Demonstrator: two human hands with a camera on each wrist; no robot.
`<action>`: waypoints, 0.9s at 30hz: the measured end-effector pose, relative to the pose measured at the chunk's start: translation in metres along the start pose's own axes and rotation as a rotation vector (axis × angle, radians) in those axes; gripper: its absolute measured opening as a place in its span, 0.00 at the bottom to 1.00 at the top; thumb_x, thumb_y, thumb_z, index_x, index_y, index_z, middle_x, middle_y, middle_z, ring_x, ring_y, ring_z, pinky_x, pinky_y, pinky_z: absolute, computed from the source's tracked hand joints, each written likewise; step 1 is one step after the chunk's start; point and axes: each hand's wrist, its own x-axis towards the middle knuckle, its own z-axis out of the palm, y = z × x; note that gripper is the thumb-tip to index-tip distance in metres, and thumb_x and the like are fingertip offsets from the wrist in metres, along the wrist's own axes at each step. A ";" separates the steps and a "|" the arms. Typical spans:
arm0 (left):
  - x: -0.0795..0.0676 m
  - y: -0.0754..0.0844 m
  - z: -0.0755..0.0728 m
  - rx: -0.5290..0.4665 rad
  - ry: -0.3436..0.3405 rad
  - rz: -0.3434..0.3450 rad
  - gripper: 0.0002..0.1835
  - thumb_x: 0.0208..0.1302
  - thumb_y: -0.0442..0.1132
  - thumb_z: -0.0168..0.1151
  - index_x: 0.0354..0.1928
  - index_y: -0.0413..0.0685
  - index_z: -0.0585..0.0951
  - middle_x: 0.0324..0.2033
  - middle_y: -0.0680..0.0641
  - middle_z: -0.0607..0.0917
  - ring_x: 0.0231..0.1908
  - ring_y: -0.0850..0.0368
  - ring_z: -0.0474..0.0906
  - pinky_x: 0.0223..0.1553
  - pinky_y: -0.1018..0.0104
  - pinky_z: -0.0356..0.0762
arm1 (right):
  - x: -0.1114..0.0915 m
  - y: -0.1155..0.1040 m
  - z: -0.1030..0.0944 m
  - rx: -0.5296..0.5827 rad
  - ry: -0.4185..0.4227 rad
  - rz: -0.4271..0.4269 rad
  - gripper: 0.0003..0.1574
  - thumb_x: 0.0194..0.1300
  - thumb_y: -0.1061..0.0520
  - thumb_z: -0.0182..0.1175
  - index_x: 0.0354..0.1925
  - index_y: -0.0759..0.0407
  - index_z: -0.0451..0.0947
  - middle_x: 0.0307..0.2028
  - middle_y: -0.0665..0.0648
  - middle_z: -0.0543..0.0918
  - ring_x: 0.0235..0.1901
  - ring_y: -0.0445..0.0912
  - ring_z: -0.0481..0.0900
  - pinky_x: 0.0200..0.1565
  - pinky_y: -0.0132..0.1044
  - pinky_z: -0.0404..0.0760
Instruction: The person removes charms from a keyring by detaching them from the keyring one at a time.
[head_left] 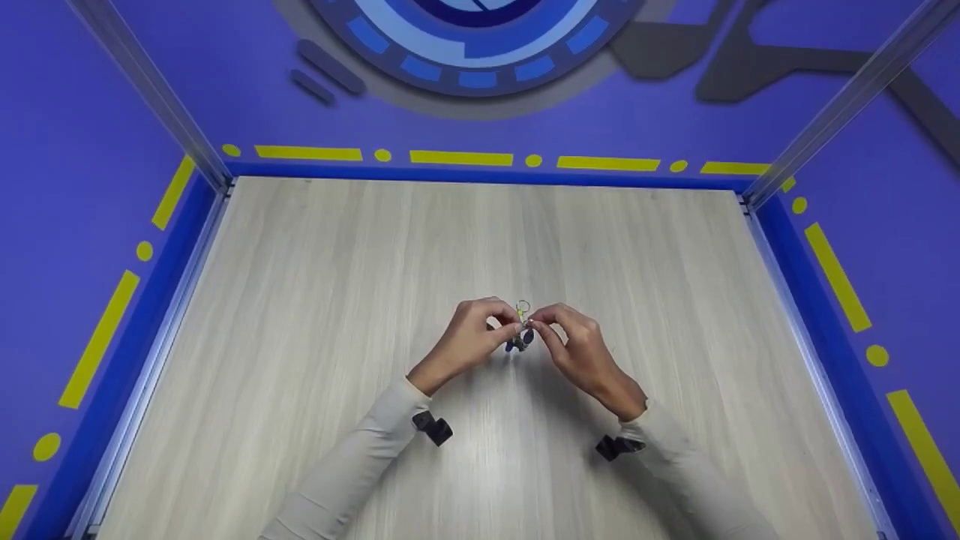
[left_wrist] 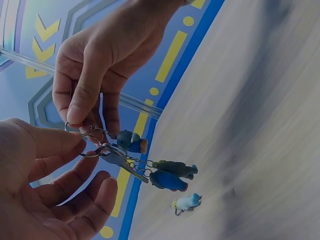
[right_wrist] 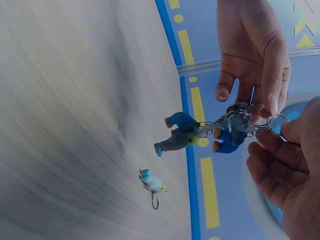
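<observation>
My left hand [head_left: 476, 330] and right hand [head_left: 581, 349] meet just above the table, fingertips pinching metal rings. In the left wrist view, the left fingers are at a split ring bunch with a key [left_wrist: 115, 159] on it. Two small figurines, a blue one [left_wrist: 170, 181] and a grey one [left_wrist: 176, 169], dangle from it on chains. Another dark blue figurine keychain [left_wrist: 131, 141] hangs by a short chain between the hands, its ring at the right thumb and finger. The fingertips partly hide the rings.
A pale blue and white figurine keychain [right_wrist: 151, 180] with a yellow end and its own ring lies on the wood-grain table [head_left: 360, 247], just beyond the hands. Blue walls [head_left: 225, 90] with yellow markings enclose the back and sides.
</observation>
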 end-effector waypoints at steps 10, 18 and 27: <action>0.000 0.000 0.001 -0.107 0.027 -0.041 0.05 0.70 0.29 0.73 0.38 0.47 0.92 0.37 0.54 0.91 0.42 0.59 0.86 0.42 0.56 0.89 | -0.003 0.005 0.000 0.033 -0.003 -0.004 0.02 0.76 0.68 0.67 0.45 0.66 0.83 0.41 0.57 0.91 0.41 0.51 0.91 0.42 0.50 0.89; 0.001 -0.005 0.000 -0.201 0.024 -0.056 0.03 0.71 0.31 0.73 0.40 0.38 0.92 0.39 0.46 0.92 0.41 0.59 0.85 0.39 0.68 0.85 | -0.002 0.003 0.000 0.047 -0.004 0.011 0.08 0.72 0.73 0.68 0.44 0.64 0.83 0.41 0.58 0.91 0.42 0.51 0.91 0.44 0.49 0.89; 0.000 -0.002 0.001 -0.159 0.042 -0.031 0.02 0.72 0.31 0.73 0.38 0.41 0.90 0.37 0.48 0.91 0.40 0.59 0.84 0.42 0.60 0.87 | 0.002 0.000 -0.003 -0.022 -0.018 -0.063 0.08 0.72 0.73 0.68 0.46 0.66 0.83 0.42 0.59 0.91 0.44 0.52 0.91 0.46 0.49 0.90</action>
